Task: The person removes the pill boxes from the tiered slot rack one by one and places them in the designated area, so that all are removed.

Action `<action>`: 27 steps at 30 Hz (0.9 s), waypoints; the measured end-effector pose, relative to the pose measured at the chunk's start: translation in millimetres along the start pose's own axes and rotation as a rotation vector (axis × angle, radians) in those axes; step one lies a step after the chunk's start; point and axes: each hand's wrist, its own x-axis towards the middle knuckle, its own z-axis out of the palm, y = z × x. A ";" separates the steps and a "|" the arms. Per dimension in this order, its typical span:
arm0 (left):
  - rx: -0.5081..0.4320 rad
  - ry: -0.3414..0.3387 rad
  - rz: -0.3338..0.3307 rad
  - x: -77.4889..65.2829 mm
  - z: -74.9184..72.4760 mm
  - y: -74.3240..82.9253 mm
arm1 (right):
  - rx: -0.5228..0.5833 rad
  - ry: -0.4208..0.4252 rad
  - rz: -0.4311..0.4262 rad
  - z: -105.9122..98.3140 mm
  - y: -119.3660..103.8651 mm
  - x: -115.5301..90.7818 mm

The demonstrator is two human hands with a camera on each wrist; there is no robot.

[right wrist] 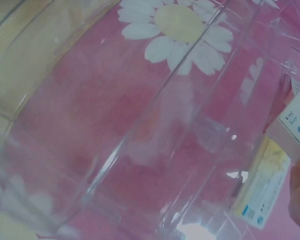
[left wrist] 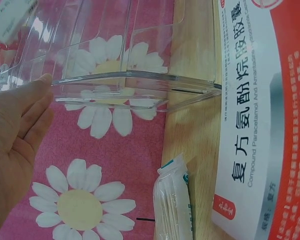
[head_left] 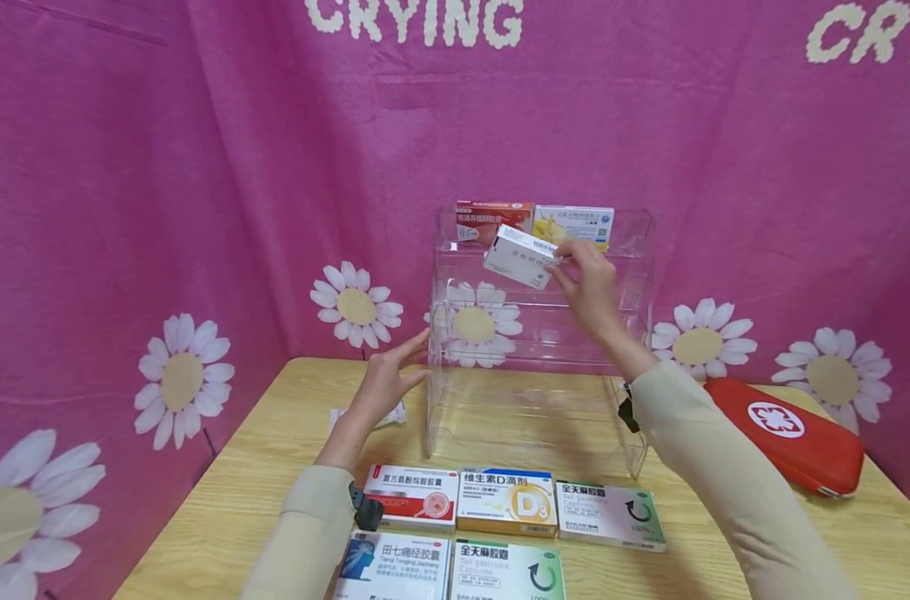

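Note:
A clear tiered display rack [head_left: 541, 400] stands on the table. My right hand [head_left: 592, 287] pinches a white medicine box [head_left: 520, 257] by its right end, tilted in front of the upper tiers. Behind it, a red medicine box [head_left: 492, 218] and a white-and-yellow medicine box [head_left: 572, 225] sit side by side on the top tier. My left hand [head_left: 383, 379] touches the rack's left side with straight fingers; in the left wrist view its fingertips [left wrist: 46, 79] meet the clear edge. In the right wrist view the held box and hand are partly cut off.
Several medicine boxes lie in front of the rack, among them a vitamin D box [head_left: 506, 502] and a red-and-white box [head_left: 412, 497]. A red zip case [head_left: 788, 433] lies at the right. A plastic-wrapped packet [left wrist: 173, 200] is left of the rack. A pink curtain [head_left: 200, 125] hangs behind.

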 end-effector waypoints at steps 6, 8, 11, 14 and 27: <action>0.004 0.002 0.020 0.4 0.3 0.9 | 0.033 0.003 0.028 -34.0 -1.6 -13.1; 0.003 0.001 0.022 0.5 0.5 1.7 | 0.025 -0.017 0.036 -46.1 -1.8 -19.8; 0.001 -0.003 0.017 0.4 1.2 2.2 | 0.005 -0.053 0.034 -64.9 -2.2 -31.0; -0.001 -0.009 0.008 0.1 1.6 2.6 | -0.013 -0.084 0.020 -84.2 -2.4 -43.6; -0.025 -0.017 -0.010 -0.6 0.8 3.5 | -0.075 -0.222 -0.120 -152.9 -11.2 -111.2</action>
